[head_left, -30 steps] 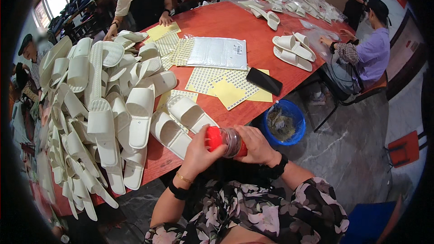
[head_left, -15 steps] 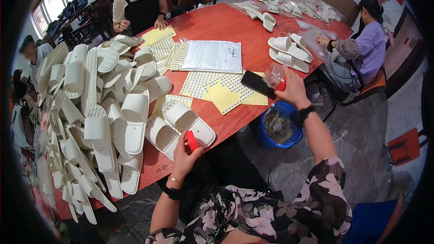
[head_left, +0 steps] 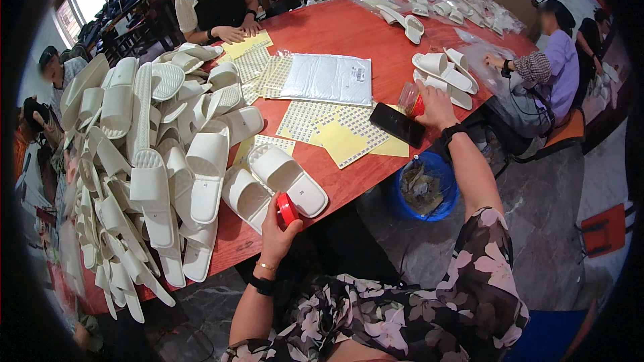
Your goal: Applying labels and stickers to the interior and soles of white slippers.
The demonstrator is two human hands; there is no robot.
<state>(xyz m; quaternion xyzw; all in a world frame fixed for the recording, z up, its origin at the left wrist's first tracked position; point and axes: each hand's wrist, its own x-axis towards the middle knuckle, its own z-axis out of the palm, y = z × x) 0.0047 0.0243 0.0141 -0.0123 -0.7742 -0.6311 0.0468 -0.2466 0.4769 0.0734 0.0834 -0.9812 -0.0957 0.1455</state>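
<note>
Near the table's front edge, my left hand (head_left: 275,238) grips a round red lid (head_left: 287,209) between thumb and fingers, just over a white slipper (head_left: 285,174). My right arm reaches out over the table, and my right hand (head_left: 437,108) is closed round a clear plastic jar (head_left: 406,98) with a red part at the end in my palm. The jar is beside the far end of a black phone (head_left: 397,125); whether it touches the table I cannot tell. Yellow sticker sheets (head_left: 342,141) lie partly under the phone.
A heap of white slippers (head_left: 161,141) covers the left of the red table (head_left: 322,27). A white plastic mailer (head_left: 329,79) lies in the middle, more slippers (head_left: 443,70) at the right. Below the edge stands a blue bucket (head_left: 426,188). Co-workers sit across and at the right.
My right hand has moved the jar farther out, past the phone's far end. My left hand still holds the lid. The person across now rests both hands by the sticker sheets.
</note>
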